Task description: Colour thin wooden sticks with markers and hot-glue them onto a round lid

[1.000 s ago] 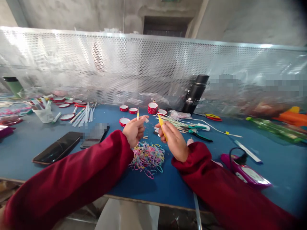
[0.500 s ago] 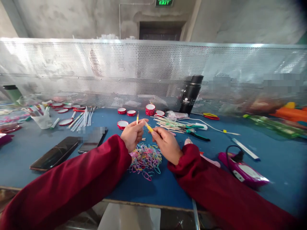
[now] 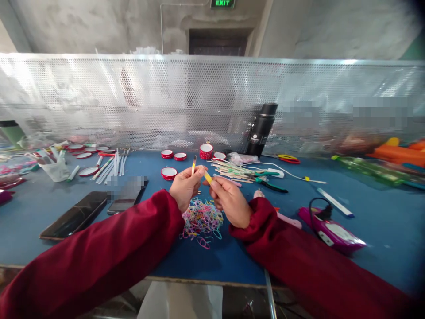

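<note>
My left hand [image 3: 184, 187] is closed in a pinch around a thin stick [image 3: 194, 165], which points up and shows a dark tip and a yellow part. Close by on its right, my right hand [image 3: 231, 198] pinches a slim yellow piece [image 3: 208, 178], whose upper end meets the left fingertips. Whether the yellow piece and the stick are joined is hidden by my fingers. Below both hands lies a loose heap of small coloured elastic bands [image 3: 203, 221] on the blue table [image 3: 212, 262].
Two phones [image 3: 75, 215] lie left of my left forearm. Several red-sided round rolls [image 3: 169, 173], thin wooden sticks [image 3: 230, 171], green-handled pliers [image 3: 270, 185] and a black bottle [image 3: 262, 129] stand or lie beyond my hands. A purple power strip [image 3: 332, 230] sits at right, before a perforated metal screen [image 3: 212, 88].
The stick in my left hand now leans more to the right. My hands have drawn slightly closer, and the yellow piece sits nearer the left fingertips. The view has shifted slightly.
</note>
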A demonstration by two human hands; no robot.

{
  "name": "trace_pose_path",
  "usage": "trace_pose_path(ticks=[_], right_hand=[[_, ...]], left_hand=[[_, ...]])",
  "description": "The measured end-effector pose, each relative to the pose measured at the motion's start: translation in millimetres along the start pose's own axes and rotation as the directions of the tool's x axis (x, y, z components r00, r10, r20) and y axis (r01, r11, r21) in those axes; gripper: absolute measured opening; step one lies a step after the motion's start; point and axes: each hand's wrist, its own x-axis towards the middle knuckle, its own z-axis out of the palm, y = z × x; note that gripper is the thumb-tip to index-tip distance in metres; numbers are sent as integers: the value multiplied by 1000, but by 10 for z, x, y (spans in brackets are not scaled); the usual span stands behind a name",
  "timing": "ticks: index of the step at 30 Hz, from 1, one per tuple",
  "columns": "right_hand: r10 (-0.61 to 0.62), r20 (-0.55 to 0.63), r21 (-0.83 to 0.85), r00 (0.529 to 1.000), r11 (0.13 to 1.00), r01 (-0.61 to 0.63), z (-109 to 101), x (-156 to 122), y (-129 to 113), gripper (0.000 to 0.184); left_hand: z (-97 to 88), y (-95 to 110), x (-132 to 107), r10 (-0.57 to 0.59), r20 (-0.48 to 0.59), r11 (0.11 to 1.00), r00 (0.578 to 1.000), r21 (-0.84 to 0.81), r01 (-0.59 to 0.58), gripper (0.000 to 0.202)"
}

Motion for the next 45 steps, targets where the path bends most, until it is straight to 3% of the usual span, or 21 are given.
trace_pose_path(ticks=[2,5,8,10,12,14,16,19,22,28,38,45], right_hand=[[-31,38,-93,999,995,34,-131,102,-69,31],[-205,-10,-367,979,911,187,-485,278,-193,27],[-227,-66,-750,972,654,102,-847,342,-243,18],[-169,-61,-879,984,476,27,-978,308,-194,17],[-75,-12,-917,997,398,19,-1001,254,-97,17],[-8,54,-908,999,417,52,-957,215,-1,20],[2,45,-889,999,455,39,-906,204,46,25],[-45,-83,-894,996,446,-54,-907,220,15,24],[-89,-158,-920,983,375,-114,-989,233,-28,17],[-62,-132,-954,989,278,-110,-1059,218,39,14],[-27,-71,-957,997,285,-60,-954,181,42,13],[86,-42,-978,995,202,-59,-876,182,144,13]], left_hand=[[1,29,-11,6,-13,1000,1000,13,-6,29],[4,78,-36,-63,-44,998,997,6,63,33],[13,109,-58,-170,-71,984,983,-65,166,21],[16,113,-64,-213,-71,974,975,-96,205,10],[15,107,-62,-228,-69,971,971,-94,222,5],[13,97,-57,-234,-60,970,970,-81,229,6],[12,91,-54,-236,-41,970,971,-69,233,7],[14,88,-57,-230,-11,972,973,-54,229,9],[11,83,-64,-235,-10,971,972,-45,234,11],[0,69,-69,-282,-18,959,959,-43,282,12],[2,57,-66,-267,-84,963,960,17,269,10],[0,66,-72,-268,-60,963,962,-14,267,10]])
